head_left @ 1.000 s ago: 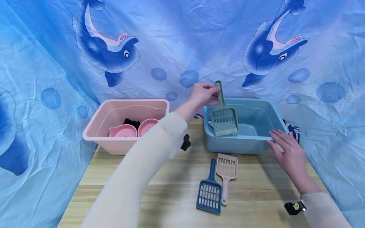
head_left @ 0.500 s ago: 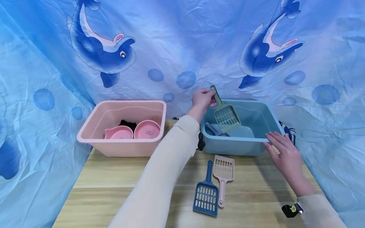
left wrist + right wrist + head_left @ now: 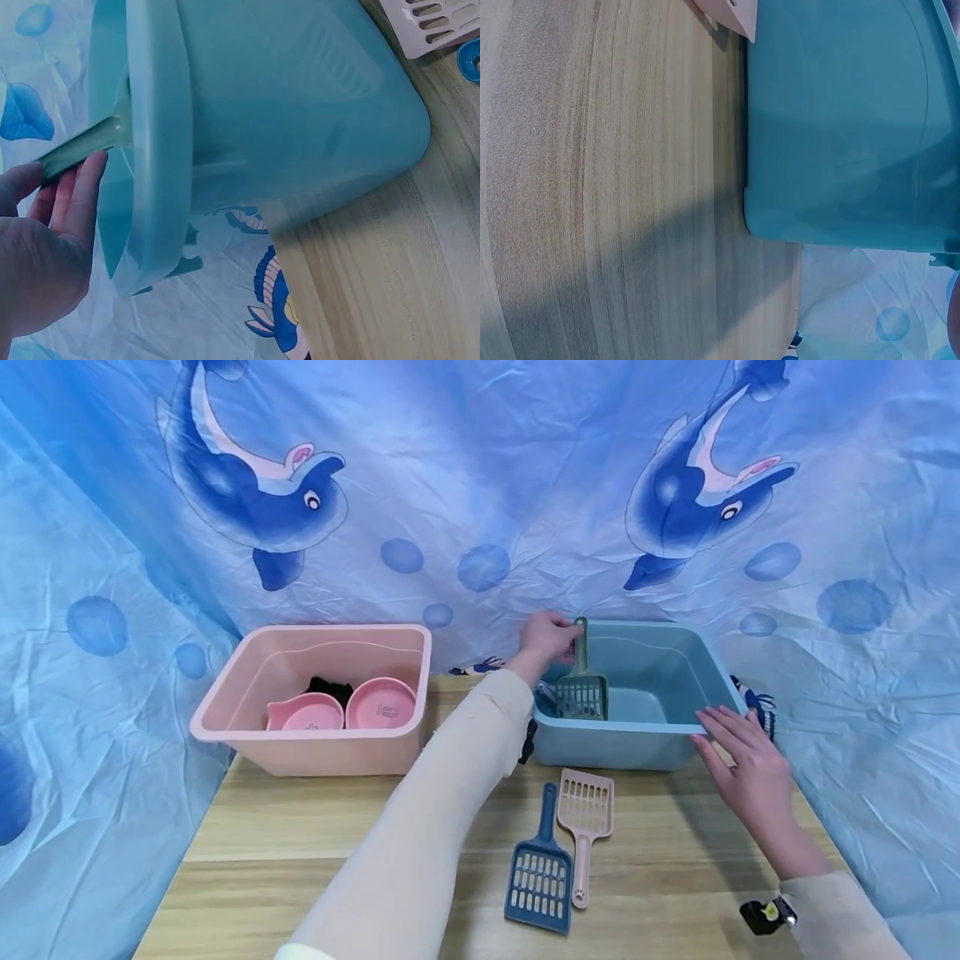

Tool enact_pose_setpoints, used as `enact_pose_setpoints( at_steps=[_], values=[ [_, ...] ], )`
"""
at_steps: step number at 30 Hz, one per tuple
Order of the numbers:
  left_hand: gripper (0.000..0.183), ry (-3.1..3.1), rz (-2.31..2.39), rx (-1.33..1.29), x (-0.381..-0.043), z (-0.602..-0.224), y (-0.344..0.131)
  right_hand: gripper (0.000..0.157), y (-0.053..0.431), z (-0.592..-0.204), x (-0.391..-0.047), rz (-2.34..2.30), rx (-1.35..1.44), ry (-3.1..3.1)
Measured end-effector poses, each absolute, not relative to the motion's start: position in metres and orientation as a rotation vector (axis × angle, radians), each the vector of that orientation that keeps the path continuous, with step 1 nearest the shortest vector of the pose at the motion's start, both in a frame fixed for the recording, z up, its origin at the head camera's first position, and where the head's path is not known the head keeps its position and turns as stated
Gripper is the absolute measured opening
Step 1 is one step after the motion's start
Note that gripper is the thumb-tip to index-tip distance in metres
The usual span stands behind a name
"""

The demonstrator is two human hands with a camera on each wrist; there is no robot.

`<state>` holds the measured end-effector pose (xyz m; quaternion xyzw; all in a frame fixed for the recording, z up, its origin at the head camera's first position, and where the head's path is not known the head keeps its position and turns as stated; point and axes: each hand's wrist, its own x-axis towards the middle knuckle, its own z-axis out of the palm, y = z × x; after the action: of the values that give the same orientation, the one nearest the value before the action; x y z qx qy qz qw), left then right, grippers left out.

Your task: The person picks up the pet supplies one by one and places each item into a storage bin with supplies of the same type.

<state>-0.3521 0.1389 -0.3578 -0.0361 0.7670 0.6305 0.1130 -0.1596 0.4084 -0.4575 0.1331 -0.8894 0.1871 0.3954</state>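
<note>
Pinching green slotted plastic scoop (image 3: 582, 679) near handle top with left hand (image 3: 549, 637); near-upright in blue rectangular plastic bin (image 3: 615, 747), below and right of that hand. Resting straight fingers of right hand (image 3: 748, 763) on near rim, no grip. Best bet: guide by handle, clear of slim grey-blue plastic piece (image 3: 546, 692) just below left hand; steady rim lightly, no tipping. Floor contact: cannot tell, so feel for support before loosening pinch.
</note>
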Motion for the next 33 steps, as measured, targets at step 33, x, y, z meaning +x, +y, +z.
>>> enact_pose_setpoints(
  at_steps=[33],
  values=[
    [0.057, 2.023, 1.546, -0.03, -0.344, -0.34, 0.132, 0.063, 0.407, -0.454, -0.159, 0.477, 0.346, -2.292]
  ],
)
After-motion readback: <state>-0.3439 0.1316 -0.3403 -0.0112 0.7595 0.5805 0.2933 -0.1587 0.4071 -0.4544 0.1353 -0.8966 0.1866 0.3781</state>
